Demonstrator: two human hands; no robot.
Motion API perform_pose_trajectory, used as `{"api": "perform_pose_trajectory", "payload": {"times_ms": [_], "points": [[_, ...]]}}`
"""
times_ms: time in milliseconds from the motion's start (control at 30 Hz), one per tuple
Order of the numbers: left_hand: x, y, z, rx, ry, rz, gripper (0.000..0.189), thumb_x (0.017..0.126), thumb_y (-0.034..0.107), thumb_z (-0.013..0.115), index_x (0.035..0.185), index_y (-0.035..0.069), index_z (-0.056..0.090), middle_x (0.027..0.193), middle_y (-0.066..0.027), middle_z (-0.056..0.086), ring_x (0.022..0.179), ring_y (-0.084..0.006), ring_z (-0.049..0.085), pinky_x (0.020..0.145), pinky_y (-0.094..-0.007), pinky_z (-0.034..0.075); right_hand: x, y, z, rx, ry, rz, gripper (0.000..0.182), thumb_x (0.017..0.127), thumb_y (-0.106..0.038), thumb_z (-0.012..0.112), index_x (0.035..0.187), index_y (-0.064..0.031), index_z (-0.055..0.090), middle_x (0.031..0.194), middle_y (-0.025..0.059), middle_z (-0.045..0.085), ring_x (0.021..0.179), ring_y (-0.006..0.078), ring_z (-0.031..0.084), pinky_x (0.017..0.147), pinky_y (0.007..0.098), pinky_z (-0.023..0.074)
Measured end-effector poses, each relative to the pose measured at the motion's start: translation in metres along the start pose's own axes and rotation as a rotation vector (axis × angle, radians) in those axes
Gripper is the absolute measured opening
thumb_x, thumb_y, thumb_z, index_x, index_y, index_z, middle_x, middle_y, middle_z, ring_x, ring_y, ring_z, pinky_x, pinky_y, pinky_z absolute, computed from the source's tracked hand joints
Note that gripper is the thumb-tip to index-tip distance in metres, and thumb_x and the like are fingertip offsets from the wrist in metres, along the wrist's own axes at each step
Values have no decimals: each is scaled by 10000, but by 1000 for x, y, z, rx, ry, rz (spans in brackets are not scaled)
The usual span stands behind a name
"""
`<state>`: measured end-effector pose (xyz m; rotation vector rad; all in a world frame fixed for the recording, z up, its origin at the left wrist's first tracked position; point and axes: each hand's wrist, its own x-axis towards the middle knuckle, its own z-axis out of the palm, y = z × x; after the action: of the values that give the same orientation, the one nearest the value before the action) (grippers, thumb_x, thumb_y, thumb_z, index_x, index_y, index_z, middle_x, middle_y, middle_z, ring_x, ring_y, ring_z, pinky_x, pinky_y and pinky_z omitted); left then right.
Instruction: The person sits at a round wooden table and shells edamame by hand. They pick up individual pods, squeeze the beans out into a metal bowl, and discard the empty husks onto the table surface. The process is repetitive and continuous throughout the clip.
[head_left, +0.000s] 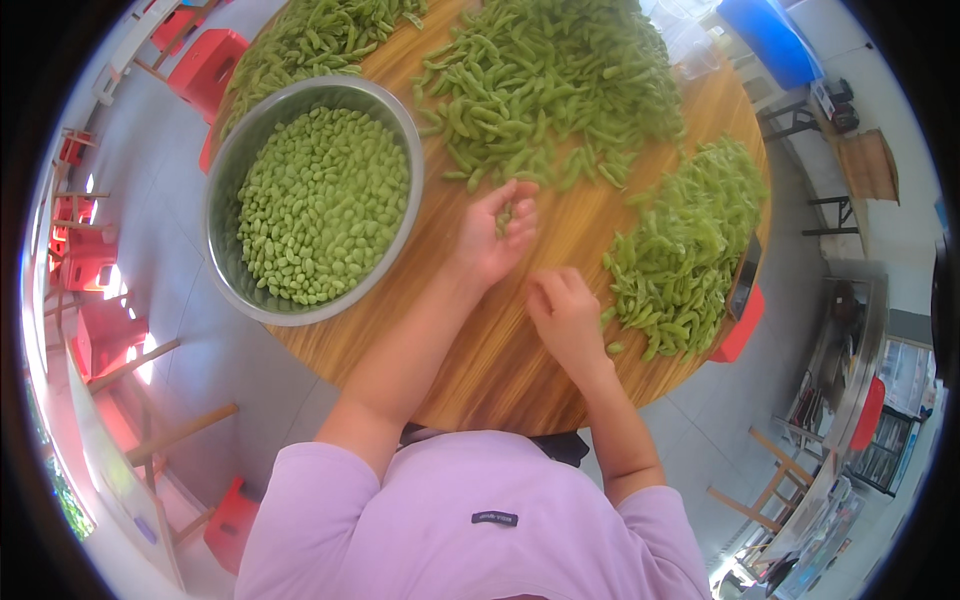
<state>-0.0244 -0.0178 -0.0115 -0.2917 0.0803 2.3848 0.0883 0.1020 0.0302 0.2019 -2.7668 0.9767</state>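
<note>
My left hand (499, 229) is turned palm up with its fingers curled around several shelled green beans (505, 217). Below and to the right of it, my right hand (562, 311) is over the wooden table with bent fingers; whether anything is between its fingertips cannot be seen. A large steel bowl (410, 217) full of shelled green beans (322, 202) is left of my left hand. Unshelled green soybean pods (525, 97) lie heaped just beyond the hands. A pile of pods that look split and flattened (675, 262) is at the right, beside my right hand.
The round wooden table (480, 375) has another pod heap (322, 45) at its far left. Clear plastic containers (690, 52) stand at the far right edge, and a dark flat device (744, 277) lies by the right-hand pile. Red plastic stools (206, 71) stand around the table.
</note>
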Motion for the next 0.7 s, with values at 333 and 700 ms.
{"api": "perform_pose_trajectory", "payload": {"times_ms": [333, 700], "points": [[-6, -15, 34, 36, 258, -114, 242, 938, 199, 428, 983, -13, 536, 758, -60, 538, 596, -124, 466, 467, -230, 379, 54, -8, -20, 226, 300, -58, 142, 809, -21, 599, 951, -14, 606, 966, 126, 585, 808, 255, 598, 669, 310, 494], [-1, -8, 5, 89, 75, -130, 219, 936, 182, 418, 955, -5, 529, 658, -17, 469, 433, -75, 328, 363, -197, 245, 65, 88, -63, -692, -107, 204, 150, 840, -164, 586, 879, -20, 601, 978, 122, 589, 939, 262, 545, 821, 395, 397]]}}
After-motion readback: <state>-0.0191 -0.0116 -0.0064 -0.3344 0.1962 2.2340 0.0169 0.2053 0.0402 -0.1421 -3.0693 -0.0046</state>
